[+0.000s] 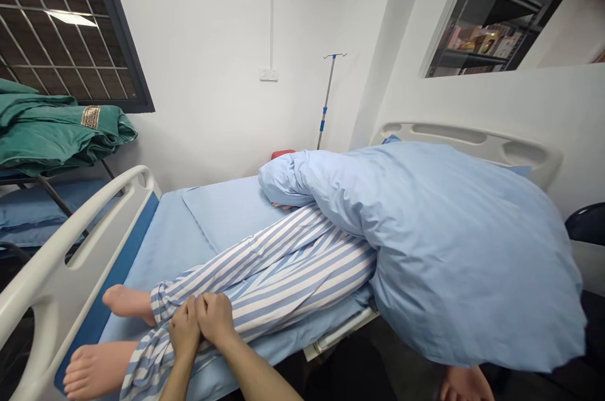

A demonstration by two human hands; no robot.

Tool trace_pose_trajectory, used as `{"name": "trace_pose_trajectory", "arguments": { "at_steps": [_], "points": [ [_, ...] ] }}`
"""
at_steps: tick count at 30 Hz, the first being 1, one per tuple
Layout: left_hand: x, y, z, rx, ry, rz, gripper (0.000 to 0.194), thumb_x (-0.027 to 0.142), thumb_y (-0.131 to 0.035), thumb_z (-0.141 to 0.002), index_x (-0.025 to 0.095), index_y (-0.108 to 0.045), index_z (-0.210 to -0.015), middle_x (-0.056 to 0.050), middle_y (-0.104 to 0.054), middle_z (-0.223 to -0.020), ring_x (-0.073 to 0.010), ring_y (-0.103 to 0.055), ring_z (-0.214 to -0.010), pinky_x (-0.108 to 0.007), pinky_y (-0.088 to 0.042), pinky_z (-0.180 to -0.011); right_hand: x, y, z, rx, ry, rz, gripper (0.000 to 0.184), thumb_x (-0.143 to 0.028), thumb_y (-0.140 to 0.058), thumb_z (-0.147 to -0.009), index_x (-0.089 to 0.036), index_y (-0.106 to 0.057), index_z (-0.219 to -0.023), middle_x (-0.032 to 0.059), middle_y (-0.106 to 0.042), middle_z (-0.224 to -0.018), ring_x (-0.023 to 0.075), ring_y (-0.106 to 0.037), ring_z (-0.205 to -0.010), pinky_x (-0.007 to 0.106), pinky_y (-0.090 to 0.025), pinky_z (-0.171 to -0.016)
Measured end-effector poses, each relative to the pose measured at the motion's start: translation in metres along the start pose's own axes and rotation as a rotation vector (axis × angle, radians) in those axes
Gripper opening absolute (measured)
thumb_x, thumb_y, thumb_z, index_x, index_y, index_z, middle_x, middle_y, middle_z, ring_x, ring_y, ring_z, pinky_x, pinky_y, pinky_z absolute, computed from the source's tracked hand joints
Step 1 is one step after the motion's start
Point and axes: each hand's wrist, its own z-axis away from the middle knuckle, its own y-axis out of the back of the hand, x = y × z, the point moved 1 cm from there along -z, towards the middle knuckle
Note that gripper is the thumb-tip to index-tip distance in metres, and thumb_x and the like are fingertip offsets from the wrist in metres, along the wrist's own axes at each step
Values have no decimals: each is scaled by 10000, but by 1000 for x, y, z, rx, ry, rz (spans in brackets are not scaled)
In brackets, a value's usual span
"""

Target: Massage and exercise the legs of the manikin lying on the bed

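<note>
Both fists rest side by side on the near lower leg of a figure lying on the bed; its smooth feet look like a manikin's. My left hand (184, 329) is closed on the blue-and-white striped trousers (302, 300), just above the near foot (97, 368). Touching it on the right, my right hand (215, 319) is curled over the same trouser leg. The fingertips of both hands are partly hidden. The far foot (125, 301) lies bare beyond them. A light blue quilt (439, 231) covers the figure's upper body.
A white footboard (99, 231) stands at left, a headboard (449, 130) at right. An IV pole (326, 104) rises behind the bed. Green cloth (61, 130) is piled at far left. Below the quilt's near edge shows part of a hand (466, 383).
</note>
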Motion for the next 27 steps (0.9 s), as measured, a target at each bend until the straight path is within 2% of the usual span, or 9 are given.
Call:
{"name": "trace_pose_trajectory", "arguments": {
  "at_steps": [3,7,11,13,15,18,21,23,27],
  "points": [
    [-1,-3,0,-4,-20,-42,357,349,-290,-851,185,-604,-810,-96,-669,-886,-217,-594,-825,-271,-381,-659,7,-7,2,22,-41,15,378,-313,-354,-868,-192,-666,-694,61,-682,-691,156,-608,-627,234,-314,-533],
    [2,-3,3,-30,-17,-97,352,333,-282,-855,187,-590,-767,-94,-669,-839,-214,-597,-760,-264,-369,-614,7,-9,-2,7,-47,-27,374,-295,-351,-870,-183,-671,-712,66,-685,-704,155,-618,-639,232,-323,-536],
    [12,5,-1,-137,-74,-54,278,249,-333,-815,183,-602,-797,-87,-668,-866,-204,-588,-803,-256,-379,-656,7,-5,-4,43,-97,-86,375,-258,-348,-869,-171,-672,-700,73,-685,-710,152,-617,-639,232,-326,-542],
    [22,12,-6,-194,-114,41,262,271,-362,-794,181,-601,-735,-70,-664,-814,-199,-577,-791,-258,-383,-675,7,-2,-5,70,-104,-141,403,-255,-325,-882,-170,-672,-694,72,-686,-704,146,-612,-626,230,-324,-540],
    [36,18,-11,-159,-91,171,279,338,-382,-779,181,-555,-625,-40,-627,-673,-185,-550,-698,-257,-381,-637,6,1,-6,80,-96,-201,455,-266,-282,-901,-169,-671,-687,70,-684,-689,139,-603,-608,227,-323,-537],
    [57,21,-13,-18,38,434,320,400,-393,-759,199,-408,-510,27,-446,-466,-135,-434,-518,-244,-348,-524,7,5,-8,77,-88,-268,532,-294,-217,-922,-166,-666,-665,73,-676,-660,141,-596,-610,221,-336,-545],
    [65,12,-4,44,135,586,318,420,-398,-751,204,-376,-519,44,-390,-453,-121,-400,-492,-240,-344,-503,11,5,-8,98,-117,-334,584,-327,-169,-931,-162,-654,-650,74,-663,-642,144,-585,-606,218,-353,-550],
    [60,2,5,42,149,482,317,432,-378,-759,201,-423,-547,24,-443,-486,-136,-428,-519,-249,-349,-521,14,4,-8,125,-157,-362,594,-369,-169,-928,-162,-641,-631,71,-645,-613,144,-564,-574,219,-353,-530],
    [38,-14,19,-19,23,114,349,442,-277,-801,209,-498,-665,-27,-544,-606,-166,-462,-560,-262,-317,-537,17,-2,-8,182,-198,-411,580,-424,-202,-916,-172,-604,-581,48,-597,-544,133,-504,-504,226,-312,-461]
  ]
}}
